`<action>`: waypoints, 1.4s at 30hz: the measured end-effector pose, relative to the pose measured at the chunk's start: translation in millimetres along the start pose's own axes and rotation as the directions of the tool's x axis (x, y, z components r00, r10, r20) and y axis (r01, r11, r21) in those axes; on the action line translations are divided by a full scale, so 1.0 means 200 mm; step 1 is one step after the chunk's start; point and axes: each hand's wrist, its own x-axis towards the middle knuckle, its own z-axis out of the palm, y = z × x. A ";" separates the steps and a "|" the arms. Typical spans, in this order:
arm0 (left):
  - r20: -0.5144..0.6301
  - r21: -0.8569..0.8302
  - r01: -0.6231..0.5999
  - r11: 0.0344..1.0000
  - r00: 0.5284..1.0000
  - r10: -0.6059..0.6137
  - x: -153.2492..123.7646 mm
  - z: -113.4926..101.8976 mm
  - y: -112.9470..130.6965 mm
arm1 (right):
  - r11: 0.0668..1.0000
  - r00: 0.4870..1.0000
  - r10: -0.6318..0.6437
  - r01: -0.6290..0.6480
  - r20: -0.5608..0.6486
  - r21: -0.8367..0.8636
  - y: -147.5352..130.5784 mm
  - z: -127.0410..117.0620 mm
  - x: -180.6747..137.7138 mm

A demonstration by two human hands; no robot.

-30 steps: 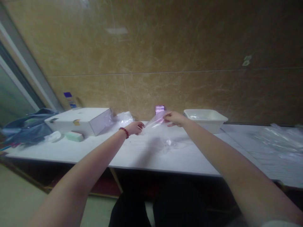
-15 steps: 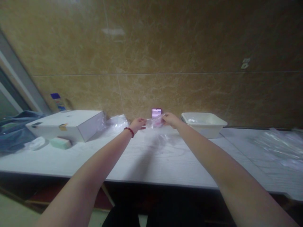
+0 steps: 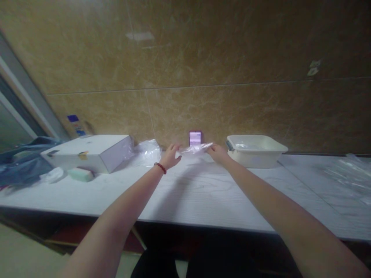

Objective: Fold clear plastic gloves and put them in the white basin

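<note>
As the right hand point(image 3: 218, 153) pinches one end of a clear plastic film point(image 3: 197, 148) between its fingers, the left hand point(image 3: 171, 156), wearing a red beaded bracelet point(image 3: 160, 167), stands at the opposite end, thumb spread from fingers; whether its fingertips touch the film is too blurred to tell. The film lies between the two sets of fingers, its end grip probably meant to keep the limp sheet from folding. Just beyond it, a smartphone point(image 3: 195, 138) leans upright against the tiled wall point(image 3: 185, 110), presumably so its lit screen faces the person. A white plastic tub point(image 3: 261, 161) sits near the right fingers, seemingly for easy reach. Left of the left fingers, crumpled clear plastic point(image 3: 147, 152) rests beside a white box point(image 3: 107, 158), apparently pushed back to leave working room on the desk point(image 3: 226, 206).
</note>
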 end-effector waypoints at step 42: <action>0.516 0.190 -0.013 0.982 0.852 -0.089 -0.55 0.38 0.64 | 0.921 0.916 0.054 0.108 0.397 -0.374 0.27 0.43 -0.41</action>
